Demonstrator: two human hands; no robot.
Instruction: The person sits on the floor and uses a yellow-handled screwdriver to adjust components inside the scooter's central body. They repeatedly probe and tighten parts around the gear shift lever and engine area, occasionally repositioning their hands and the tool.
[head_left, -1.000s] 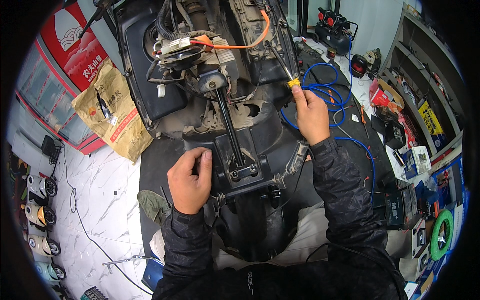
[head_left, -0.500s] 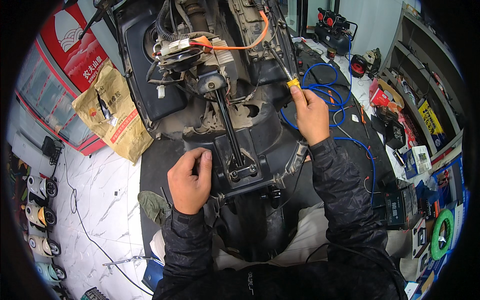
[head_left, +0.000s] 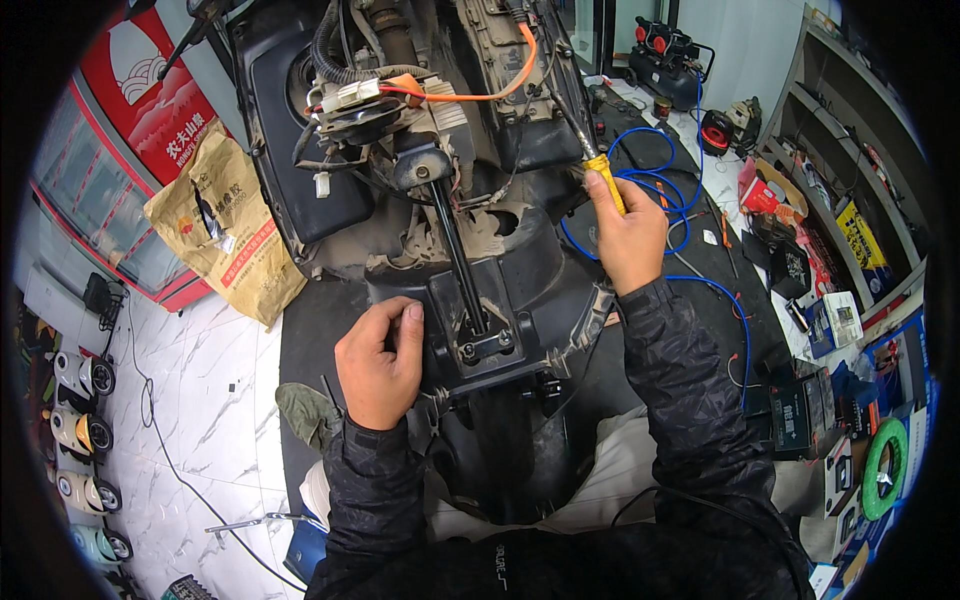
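Screwdriver [head_left: 607, 180] gripped in right hand [head_left: 628, 235], left hand [head_left: 380, 365] clasping black scooter panel [head_left: 455, 330] edge

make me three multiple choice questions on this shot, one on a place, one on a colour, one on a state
1. Where does the brown paper sack lie?
A. on the floor to the person's left of the black vehicle body
B. on the shelves at the right
C. on the person's lap

2. What colour is the handle of the screwdriver in the right hand?
A. green
B. yellow
C. white

3. How is the left hand placed?
A. raised in the air, empty
B. closed on a blue hose
C. resting on the edge of the black body panel beside the bolted bracket

Answers:
1 A, the sack leans by the red cabinet on the left.
2 B, the handle sticking out above the fist is yellow.
3 C, its fingers curl against the panel, next to the bracket.
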